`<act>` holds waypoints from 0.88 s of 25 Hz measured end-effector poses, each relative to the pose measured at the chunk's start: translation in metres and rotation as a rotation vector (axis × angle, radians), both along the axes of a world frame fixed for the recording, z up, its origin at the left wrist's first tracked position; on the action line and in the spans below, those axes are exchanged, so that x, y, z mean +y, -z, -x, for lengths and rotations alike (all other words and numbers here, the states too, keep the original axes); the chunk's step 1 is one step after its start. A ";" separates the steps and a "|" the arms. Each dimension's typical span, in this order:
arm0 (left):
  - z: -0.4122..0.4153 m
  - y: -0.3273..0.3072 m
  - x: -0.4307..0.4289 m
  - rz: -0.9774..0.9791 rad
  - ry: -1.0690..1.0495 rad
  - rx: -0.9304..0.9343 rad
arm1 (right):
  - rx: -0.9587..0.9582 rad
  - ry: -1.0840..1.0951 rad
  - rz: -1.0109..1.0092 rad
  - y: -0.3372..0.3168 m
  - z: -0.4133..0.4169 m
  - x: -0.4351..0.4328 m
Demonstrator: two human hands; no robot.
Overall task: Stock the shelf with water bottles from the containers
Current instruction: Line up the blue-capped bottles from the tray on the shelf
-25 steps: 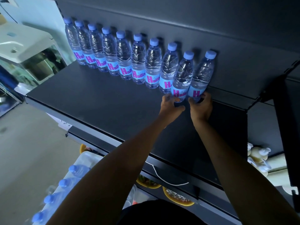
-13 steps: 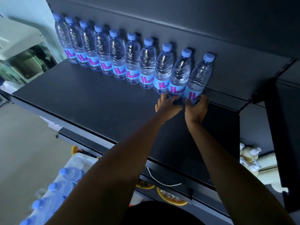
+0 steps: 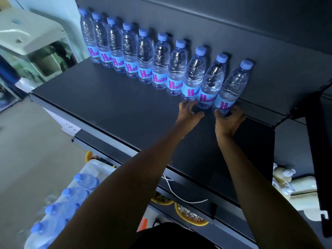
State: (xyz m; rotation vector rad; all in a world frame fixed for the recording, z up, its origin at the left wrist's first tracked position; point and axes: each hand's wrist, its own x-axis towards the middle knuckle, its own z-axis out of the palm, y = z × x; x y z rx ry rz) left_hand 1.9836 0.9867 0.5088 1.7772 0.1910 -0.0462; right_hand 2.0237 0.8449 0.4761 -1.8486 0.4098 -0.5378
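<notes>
Grey floor [image 3: 27, 150] is seen far left of the left hand [image 3: 188, 114]. A pale wall [image 3: 53, 6] is lit farther up-left.

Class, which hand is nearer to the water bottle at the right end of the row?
Right. The right hand grips the rightmost water bottle at its base; the left hand is left of it, near the neighbouring bottles.

shelf [image 3: 111, 112]: matt dark metal | bottles [image 3: 160, 69]: clear glossy plastic

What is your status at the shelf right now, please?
Left grip loose, holding nothing, by ninth bottle. Right grip holds end bottle low. Ten bottles standing along shelf back. No obstruction seen.
</notes>
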 end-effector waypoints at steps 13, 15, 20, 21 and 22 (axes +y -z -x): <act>0.173 0.010 0.173 -0.153 -0.504 -0.231 | -0.259 -0.621 0.109 -0.009 0.151 0.173; 0.216 0.017 0.204 -0.163 -0.588 -0.232 | -0.305 -0.766 0.136 -0.007 0.183 0.212; 0.339 0.057 0.279 -0.228 -0.828 -0.076 | -0.218 -1.051 0.195 0.031 0.270 0.296; 0.365 0.068 0.292 -0.232 -0.887 -0.018 | -0.178 -1.110 0.201 0.042 0.288 0.309; 0.391 0.081 0.302 -0.243 -0.942 0.033 | -0.149 -1.174 0.212 0.054 0.306 0.319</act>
